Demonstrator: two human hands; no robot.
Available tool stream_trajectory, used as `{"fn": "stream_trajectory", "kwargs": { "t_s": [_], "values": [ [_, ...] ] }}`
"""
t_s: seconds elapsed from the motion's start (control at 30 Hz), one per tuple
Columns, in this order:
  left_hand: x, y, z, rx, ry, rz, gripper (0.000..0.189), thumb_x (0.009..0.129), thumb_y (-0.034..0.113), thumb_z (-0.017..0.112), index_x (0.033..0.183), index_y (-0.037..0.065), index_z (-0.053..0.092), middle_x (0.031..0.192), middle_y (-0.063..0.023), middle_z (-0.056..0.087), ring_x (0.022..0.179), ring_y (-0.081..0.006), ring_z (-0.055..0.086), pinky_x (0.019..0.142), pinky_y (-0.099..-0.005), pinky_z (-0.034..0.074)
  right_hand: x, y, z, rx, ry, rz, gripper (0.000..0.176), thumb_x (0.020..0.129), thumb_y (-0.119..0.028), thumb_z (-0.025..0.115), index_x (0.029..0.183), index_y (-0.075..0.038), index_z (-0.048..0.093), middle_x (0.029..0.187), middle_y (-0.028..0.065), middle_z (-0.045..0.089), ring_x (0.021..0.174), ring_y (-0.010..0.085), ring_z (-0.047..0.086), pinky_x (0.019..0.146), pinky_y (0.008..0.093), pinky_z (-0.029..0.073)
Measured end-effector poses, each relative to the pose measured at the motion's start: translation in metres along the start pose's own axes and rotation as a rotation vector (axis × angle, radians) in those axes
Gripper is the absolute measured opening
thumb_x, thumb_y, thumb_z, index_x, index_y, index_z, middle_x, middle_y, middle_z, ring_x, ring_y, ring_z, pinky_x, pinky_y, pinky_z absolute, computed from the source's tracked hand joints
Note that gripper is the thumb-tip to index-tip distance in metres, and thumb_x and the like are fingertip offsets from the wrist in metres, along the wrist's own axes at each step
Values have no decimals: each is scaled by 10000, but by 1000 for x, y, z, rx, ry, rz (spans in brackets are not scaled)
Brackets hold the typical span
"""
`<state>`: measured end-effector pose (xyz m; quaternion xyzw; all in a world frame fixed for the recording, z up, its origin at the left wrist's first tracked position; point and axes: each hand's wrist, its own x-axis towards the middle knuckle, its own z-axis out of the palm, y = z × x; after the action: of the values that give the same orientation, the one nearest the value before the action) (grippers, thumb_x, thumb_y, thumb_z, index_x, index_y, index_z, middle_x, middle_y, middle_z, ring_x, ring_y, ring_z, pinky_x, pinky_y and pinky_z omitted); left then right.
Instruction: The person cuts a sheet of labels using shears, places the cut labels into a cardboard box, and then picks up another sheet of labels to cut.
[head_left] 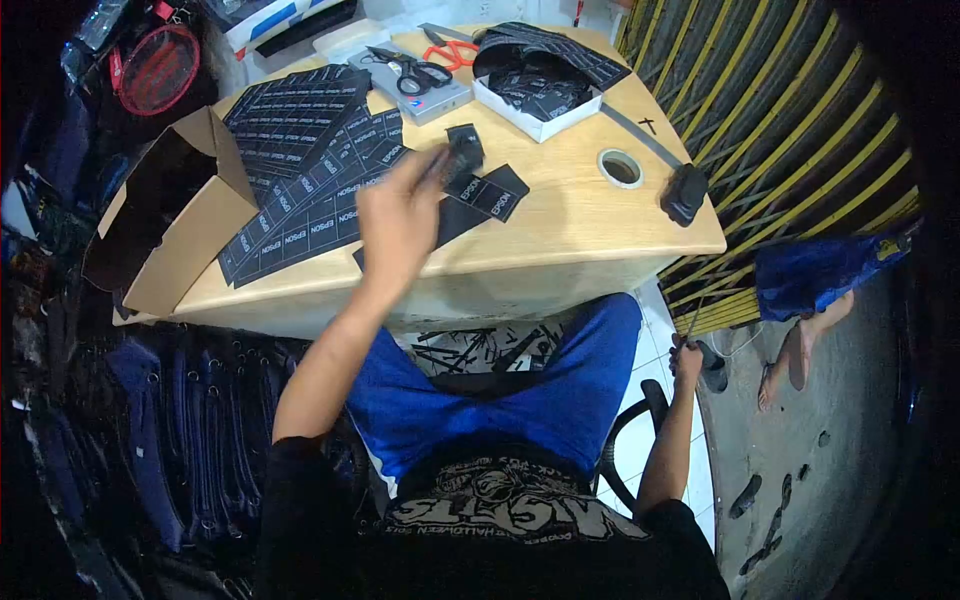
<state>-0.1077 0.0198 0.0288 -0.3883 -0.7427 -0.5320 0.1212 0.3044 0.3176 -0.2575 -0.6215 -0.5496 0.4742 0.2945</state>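
My left hand (pixel 398 215), smeared by motion, is raised over the wooden table with its fingers closed on a small black label piece (pixel 465 150). Just beyond its fingertips, cut pieces of black sheet printed EPSON (pixel 495 195) lie on the tabletop. Larger EPSON sheets (pixel 310 215) spread out under and to the left of the hand. Down at my right side, beside the chair, my right hand (pixel 687 363) is closed around a dark-handled tool with a thin blade (pixel 695 320); what kind it is I cannot tell.
The table (pixel 570 220) carries an open cardboard box (pixel 195 215), black-handled scissors (pixel 410 72) on a grey box, and orange-handled scissors (pixel 452 50). A white box of cut labels (pixel 540 125), a tape roll (pixel 620 169) and a tape measure (pixel 685 195) sit farther right. Another person's foot (pixel 768 388) shows at right.
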Motion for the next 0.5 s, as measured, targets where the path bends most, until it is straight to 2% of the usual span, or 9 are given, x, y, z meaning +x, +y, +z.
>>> {"fn": "stream_trajectory", "kwargs": {
  "t_s": [0.03, 0.1, 0.17, 0.23, 0.27, 0.3, 0.37, 0.43, 0.5],
  "values": [
    [12, 0, -7, -99, 52, -114, 232, 850, 148, 593, 1001, -25, 626, 760, -141, 656, 685, -212, 668, 597, -273, 502, 1, 0, 1, -51, 29, 20, 203, 849, -235, 532, 830, -63, 639, 515, -4, 503, 352, 64, 393, 318, 215, 274],
    [31, 6, -28, -314, 129, -314, 295, 881, 212, 586, 867, -80, 621, 697, -111, 628, 667, -203, 653, 557, -263, 494, -1, 0, 1, 10, 5, 17, 210, 846, -246, 540, 797, -68, 640, 514, -2, 505, 350, 67, 397, 316, 223, 277],
    [41, -27, -48, -597, 289, -390, 326, 886, 210, 581, 797, -103, 565, 742, -121, 603, 683, -240, 645, 572, -275, 523, -1, 0, 1, 71, -19, 12, 222, 844, -258, 548, 763, -73, 641, 513, 1, 506, 349, 70, 400, 313, 231, 280],
    [45, -31, -73, -846, 361, -312, 300, 882, 183, 583, 808, -100, 514, 799, -161, 590, 720, -249, 642, 624, -330, 566, 2, 1, 1, -36, 9, 8, 223, 835, -272, 570, 738, -81, 632, 509, 6, 508, 349, 79, 412, 311, 242, 288],
    [41, -31, -90, -841, 410, -322, 285, 876, 156, 586, 856, -110, 486, 831, -180, 582, 721, -253, 640, 665, -369, 584, 3, -1, 0, -54, -28, 13, 197, 834, -250, 564, 791, -78, 650, 514, 10, 515, 350, 88, 418, 314, 243, 291],
    [39, -41, -106, -804, 501, -394, 263, 872, 136, 590, 862, -107, 489, 843, -184, 581, 719, -257, 639, 680, -358, 583, 2, -2, 1, -7, -1, 16, 181, 822, -239, 585, 796, -73, 654, 522, 22, 527, 367, 105, 444, 333, 256, 312],
    [31, -53, -143, -696, 569, -406, 263, 870, 119, 588, 892, -122, 484, 858, -182, 579, 704, -252, 638, 682, -341, 584, 43, 46, -5, -89, 20, -185, 167, 797, -223, 621, 773, -60, 648, 533, 25, 538, 386, 125, 469, 354, 276, 335],
    [22, -61, -174, -679, 608, -433, 287, 875, 122, 584, 959, -132, 480, 913, -169, 569, 770, -225, 619, 721, -294, 559, 33, 34, -3, -80, 14, -22, 199, 866, -235, 488, 838, -84, 614, 542, 49, 548, 342, 96, 409, 307, 253, 282],
    [13, -73, -204, -653, 652, -460, 322, 880, 125, 580, 1027, -141, 476, 968, -155, 559, 837, -198, 600, 759, -248, 533, 38, 32, -3, -122, -1, 20, 208, 874, -225, 470, 871, -78, 618, 546, 50, 546, 342, 104, 407, 308, 255, 281]
  ]
}}
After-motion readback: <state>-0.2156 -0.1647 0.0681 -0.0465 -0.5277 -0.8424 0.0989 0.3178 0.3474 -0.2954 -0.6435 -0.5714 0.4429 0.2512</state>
